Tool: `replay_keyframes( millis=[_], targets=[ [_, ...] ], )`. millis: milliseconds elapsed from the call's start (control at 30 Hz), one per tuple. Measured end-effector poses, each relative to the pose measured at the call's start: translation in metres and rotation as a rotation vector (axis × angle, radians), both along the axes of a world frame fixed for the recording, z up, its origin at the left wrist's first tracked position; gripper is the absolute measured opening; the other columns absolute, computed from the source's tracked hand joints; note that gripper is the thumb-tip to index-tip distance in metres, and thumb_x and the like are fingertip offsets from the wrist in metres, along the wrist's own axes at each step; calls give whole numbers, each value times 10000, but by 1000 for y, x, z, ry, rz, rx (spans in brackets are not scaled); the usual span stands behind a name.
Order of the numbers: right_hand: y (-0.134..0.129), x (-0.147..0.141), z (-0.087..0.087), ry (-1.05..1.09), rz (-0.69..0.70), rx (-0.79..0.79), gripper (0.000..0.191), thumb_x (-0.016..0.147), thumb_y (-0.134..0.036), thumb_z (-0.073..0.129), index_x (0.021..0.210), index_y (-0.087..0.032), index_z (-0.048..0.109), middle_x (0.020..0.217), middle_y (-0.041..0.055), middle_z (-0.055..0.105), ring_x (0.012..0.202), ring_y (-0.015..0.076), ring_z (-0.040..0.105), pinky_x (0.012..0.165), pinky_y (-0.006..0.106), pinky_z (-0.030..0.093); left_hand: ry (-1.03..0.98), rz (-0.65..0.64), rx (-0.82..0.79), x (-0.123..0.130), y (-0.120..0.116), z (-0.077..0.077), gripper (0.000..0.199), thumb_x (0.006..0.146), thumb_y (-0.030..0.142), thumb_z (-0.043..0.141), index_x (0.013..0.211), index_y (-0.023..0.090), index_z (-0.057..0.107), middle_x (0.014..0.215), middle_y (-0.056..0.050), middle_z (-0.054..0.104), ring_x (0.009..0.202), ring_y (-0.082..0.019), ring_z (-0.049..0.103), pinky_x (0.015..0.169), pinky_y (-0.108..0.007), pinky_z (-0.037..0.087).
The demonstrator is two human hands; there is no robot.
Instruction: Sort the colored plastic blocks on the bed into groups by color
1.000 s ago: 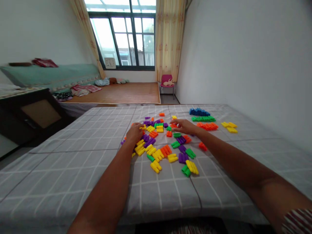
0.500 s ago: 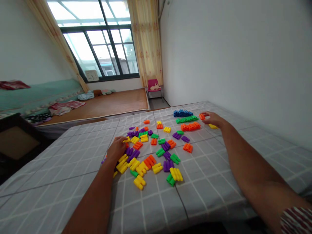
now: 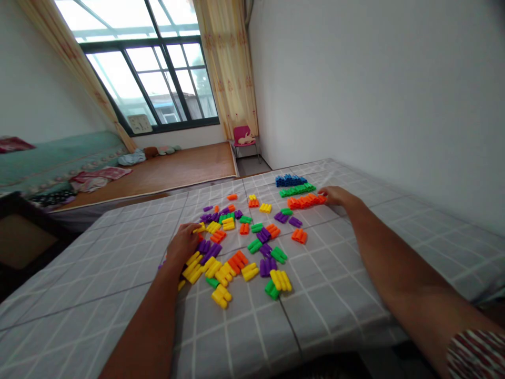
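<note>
At the right end of a row of orange building blocks [image 3: 303, 202], my right hand [image 3: 335, 195] pinches an orange block [image 3: 322, 199] against the row. Behind that row lie a green row [image 3: 298, 190] and a dark blue row [image 3: 291, 180]. Over at the left edge of a loose pile, my left hand [image 3: 185, 242] has its fingertips closed on a yellow block [image 3: 200, 227]; part of the grip is hidden by the hand. Purple blocks [image 3: 211, 252], more yellow blocks [image 3: 193, 267] and a loose orange block [image 3: 238, 260] lie close to it.
A grey checked cloth [image 3: 335, 316] covers the table. Scattered green blocks [image 3: 279, 255] and a yellow block on a green one [image 3: 281, 280] lie nearer me. Beyond are a low bed platform [image 3: 185, 166], a pink chair [image 3: 242, 136], a window and a white wall on the right.
My right hand has moved left, bringing the orange block to the end of the orange row. A yellow block beneath that hand is now hidden. My left hand stays; the view shifts slightly.
</note>
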State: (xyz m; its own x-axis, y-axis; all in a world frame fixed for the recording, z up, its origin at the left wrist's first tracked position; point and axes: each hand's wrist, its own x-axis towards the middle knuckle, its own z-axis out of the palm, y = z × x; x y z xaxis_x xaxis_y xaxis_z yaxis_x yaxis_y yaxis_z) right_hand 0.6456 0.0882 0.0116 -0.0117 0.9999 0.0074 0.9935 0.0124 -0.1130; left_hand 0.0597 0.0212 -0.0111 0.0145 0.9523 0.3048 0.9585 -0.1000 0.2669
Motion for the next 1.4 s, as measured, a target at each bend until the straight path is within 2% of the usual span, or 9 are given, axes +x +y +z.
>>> replay_keyframes(
  millis=[300,433,533,633,800,967,1167,1300,1400],
  targets=[
    [1,6,-3,53,-10,70,448,685,-144,659,1131,-142,696,1090,139,718,982,292,669,858,367,508,-60,25,-9,9,-7,6,355,848,189,464,1127,236,680,1231,-59,612,1071,-197,632,956,-288,477],
    [-4,-7,15,47,-7,241,374,755,-146,618,1121,-164,696,1165,162,680,1045,342,636,894,464,492,-77,20,-6,15,-11,8,298,867,252,512,1105,232,690,1207,-68,623,1042,-202,638,924,-296,487],
    [-14,-55,36,121,140,399,322,814,-206,572,1112,-185,691,1148,135,684,1012,309,646,900,458,496,-78,5,-9,17,-13,9,284,873,272,524,1096,220,693,1213,-78,619,1031,-206,638,909,-300,488],
    [-26,-128,45,210,418,319,322,809,-294,604,1105,-205,694,1001,83,732,849,223,678,793,342,523,-76,20,-12,18,-14,10,278,880,288,522,1083,209,695,1219,-85,611,1006,-208,642,881,-300,494],
    [-41,-236,36,179,722,152,283,809,-265,633,1078,-212,707,894,61,744,769,182,671,718,276,493,-140,55,10,17,-16,9,292,888,255,512,1120,241,689,1176,-68,633,1014,-193,636,896,-283,488],
    [-50,-312,31,163,966,114,312,835,-157,612,1136,-191,686,1042,101,720,910,198,670,798,293,490,-300,60,85,10,-10,11,370,770,44,516,1012,213,738,1109,-76,663,1011,-203,639,932,-304,490],
    [-49,-370,25,58,1037,53,325,871,-123,561,1174,-176,665,1205,128,665,1100,231,618,895,318,467,-885,84,418,-16,0,27,406,698,23,442,953,168,723,960,-62,708,949,-177,653,883,-330,517],
    [-50,-397,31,41,927,87,323,872,-97,533,1151,-163,679,1167,129,681,1052,244,635,864,319,470,-1344,228,394,-32,-2,25,306,672,73,471,871,151,690,862,-51,701,848,-150,673,721,-260,513],
    [-61,-421,36,146,1063,140,285,892,-94,509,1105,-155,688,1114,123,692,1020,218,630,880,314,453,-1547,362,354,-41,-7,22,268,625,47,494,811,138,664,816,-46,681,766,-117,668,674,-220,484]
  ],
)
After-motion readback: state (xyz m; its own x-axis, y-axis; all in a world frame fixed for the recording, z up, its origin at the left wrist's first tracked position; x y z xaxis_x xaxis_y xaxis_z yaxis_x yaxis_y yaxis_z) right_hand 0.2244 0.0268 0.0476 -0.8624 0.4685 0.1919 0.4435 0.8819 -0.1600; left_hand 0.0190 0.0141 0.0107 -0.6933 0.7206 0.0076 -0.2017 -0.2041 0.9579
